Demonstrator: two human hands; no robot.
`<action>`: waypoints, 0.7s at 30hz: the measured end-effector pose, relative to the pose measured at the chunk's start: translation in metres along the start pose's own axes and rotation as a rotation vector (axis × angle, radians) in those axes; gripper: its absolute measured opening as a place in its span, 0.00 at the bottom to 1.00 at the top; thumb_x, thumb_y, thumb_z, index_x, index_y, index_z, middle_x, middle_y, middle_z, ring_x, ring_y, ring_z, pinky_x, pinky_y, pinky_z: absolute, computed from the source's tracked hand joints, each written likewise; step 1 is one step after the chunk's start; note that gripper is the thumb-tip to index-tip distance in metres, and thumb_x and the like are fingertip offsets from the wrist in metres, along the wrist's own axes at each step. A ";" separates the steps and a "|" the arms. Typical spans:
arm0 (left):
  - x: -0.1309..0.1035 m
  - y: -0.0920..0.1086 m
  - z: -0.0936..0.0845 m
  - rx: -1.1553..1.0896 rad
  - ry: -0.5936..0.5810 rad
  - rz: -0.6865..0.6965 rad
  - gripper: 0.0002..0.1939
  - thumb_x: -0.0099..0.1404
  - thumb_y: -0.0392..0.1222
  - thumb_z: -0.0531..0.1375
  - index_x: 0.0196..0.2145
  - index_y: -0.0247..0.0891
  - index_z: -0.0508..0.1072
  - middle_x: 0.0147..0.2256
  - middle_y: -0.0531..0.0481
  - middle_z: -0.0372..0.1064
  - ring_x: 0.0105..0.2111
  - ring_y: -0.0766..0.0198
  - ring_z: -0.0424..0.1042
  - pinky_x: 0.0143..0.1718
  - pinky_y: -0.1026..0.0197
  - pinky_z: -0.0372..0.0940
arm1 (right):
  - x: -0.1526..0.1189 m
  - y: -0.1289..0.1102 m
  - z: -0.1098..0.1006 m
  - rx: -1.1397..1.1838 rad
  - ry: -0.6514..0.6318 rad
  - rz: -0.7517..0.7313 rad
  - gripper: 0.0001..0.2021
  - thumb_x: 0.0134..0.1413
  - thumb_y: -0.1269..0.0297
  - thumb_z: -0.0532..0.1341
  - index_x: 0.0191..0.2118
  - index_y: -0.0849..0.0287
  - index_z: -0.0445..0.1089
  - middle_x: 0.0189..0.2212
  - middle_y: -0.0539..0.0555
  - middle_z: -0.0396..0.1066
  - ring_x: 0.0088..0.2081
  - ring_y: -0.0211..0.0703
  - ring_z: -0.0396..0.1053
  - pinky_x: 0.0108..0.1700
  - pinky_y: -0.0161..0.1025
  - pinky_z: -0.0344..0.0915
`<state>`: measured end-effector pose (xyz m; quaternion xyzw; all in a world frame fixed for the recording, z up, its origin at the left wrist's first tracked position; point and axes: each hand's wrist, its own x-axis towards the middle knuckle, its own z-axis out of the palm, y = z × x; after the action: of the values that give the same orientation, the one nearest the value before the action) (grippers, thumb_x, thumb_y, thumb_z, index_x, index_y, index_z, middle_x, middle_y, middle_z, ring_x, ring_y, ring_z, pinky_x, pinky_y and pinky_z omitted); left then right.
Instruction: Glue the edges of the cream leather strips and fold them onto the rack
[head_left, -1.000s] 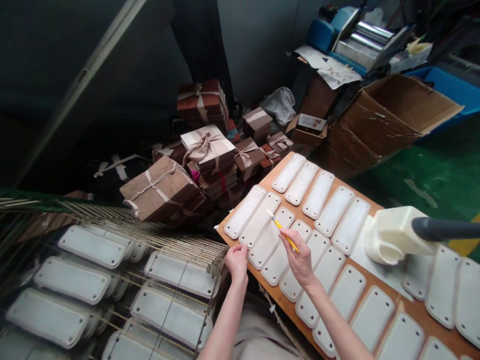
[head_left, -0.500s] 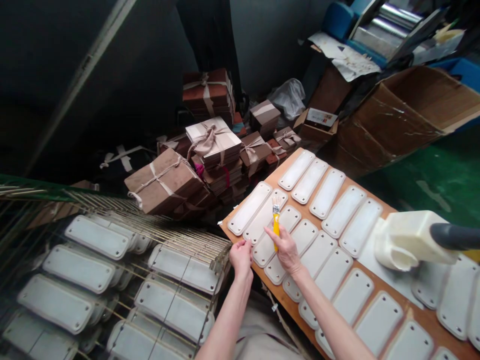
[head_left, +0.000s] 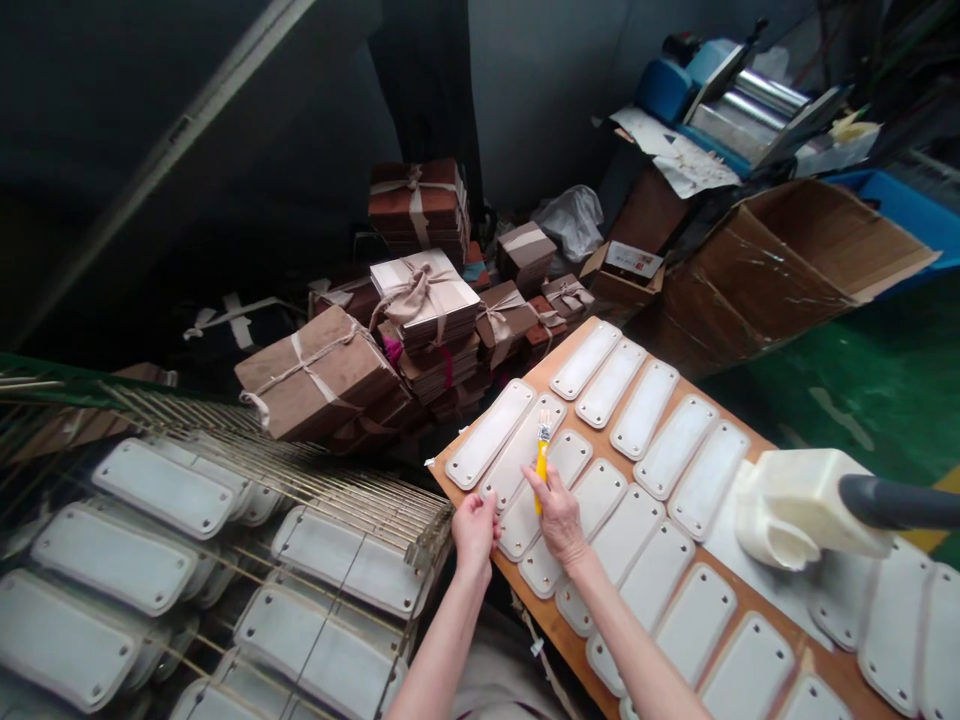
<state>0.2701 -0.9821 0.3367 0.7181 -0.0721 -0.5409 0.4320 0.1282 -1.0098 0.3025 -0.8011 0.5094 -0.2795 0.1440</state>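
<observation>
My right hand (head_left: 562,515) grips a small paintbrush (head_left: 541,468) by its yellow handle. The pale bristles lie over the upper part of a long white rounded plate (head_left: 523,450) with dark holes at its corners. At that plate's near end is my left hand (head_left: 472,535), fingers pinched together at the corner; whether they hold its edge is hidden. Similar plates, one of them a finished-looking white strip (head_left: 491,435) to the left, lie in rows on a brown board (head_left: 592,405).
On the left, a wire rack (head_left: 360,490) carries more plates in stacks. A cream nozzle on a dark hose (head_left: 802,505) stands over the board's right side. Behind are cloth-tied bundles (head_left: 322,370), a large cardboard box (head_left: 772,270) and a blue roller machine (head_left: 750,110).
The view has shifted slightly, so the board and rack sit a little lower and further left. Both hands and the brush keep nearly the same place over the plate.
</observation>
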 end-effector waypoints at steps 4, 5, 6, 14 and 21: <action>0.008 -0.008 -0.006 0.134 -0.010 0.096 0.17 0.54 0.54 0.62 0.22 0.39 0.63 0.13 0.59 0.59 0.11 0.71 0.56 0.12 0.69 0.49 | 0.011 -0.005 -0.024 0.130 0.022 0.039 0.24 0.64 0.75 0.46 0.62 0.51 0.59 0.52 0.61 0.66 0.53 0.48 0.67 0.50 0.45 0.69; 0.011 -0.010 -0.007 0.172 -0.003 0.116 0.17 0.55 0.53 0.61 0.22 0.39 0.63 0.13 0.59 0.58 0.11 0.71 0.57 0.13 0.69 0.50 | 0.015 -0.006 -0.031 0.144 0.029 0.056 0.23 0.65 0.73 0.47 0.62 0.51 0.58 0.52 0.61 0.66 0.53 0.47 0.67 0.50 0.45 0.69; 0.013 -0.011 -0.008 0.209 0.006 0.134 0.16 0.56 0.53 0.61 0.22 0.39 0.64 0.13 0.58 0.59 0.11 0.70 0.57 0.13 0.69 0.51 | 0.019 -0.005 -0.038 0.152 0.034 0.074 0.23 0.66 0.72 0.47 0.63 0.50 0.58 0.50 0.60 0.67 0.52 0.47 0.67 0.50 0.44 0.69; 0.017 -0.012 -0.012 0.330 -0.002 0.156 0.14 0.60 0.50 0.58 0.23 0.40 0.64 0.13 0.57 0.62 0.11 0.69 0.59 0.14 0.68 0.52 | 0.044 0.004 -0.064 0.109 0.001 0.102 0.18 0.68 0.63 0.49 0.60 0.54 0.61 0.43 0.58 0.73 0.45 0.45 0.72 0.46 0.41 0.69; 0.012 -0.010 -0.012 0.310 -0.030 0.130 0.14 0.62 0.49 0.56 0.23 0.40 0.63 0.15 0.56 0.64 0.11 0.70 0.61 0.14 0.68 0.53 | 0.057 0.017 -0.066 0.048 -0.011 0.067 0.17 0.68 0.60 0.48 0.57 0.56 0.64 0.45 0.59 0.74 0.48 0.48 0.72 0.47 0.43 0.69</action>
<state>0.2815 -0.9764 0.3212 0.7617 -0.2074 -0.5051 0.3488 0.0954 -1.0649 0.3640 -0.7815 0.5281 -0.2823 0.1751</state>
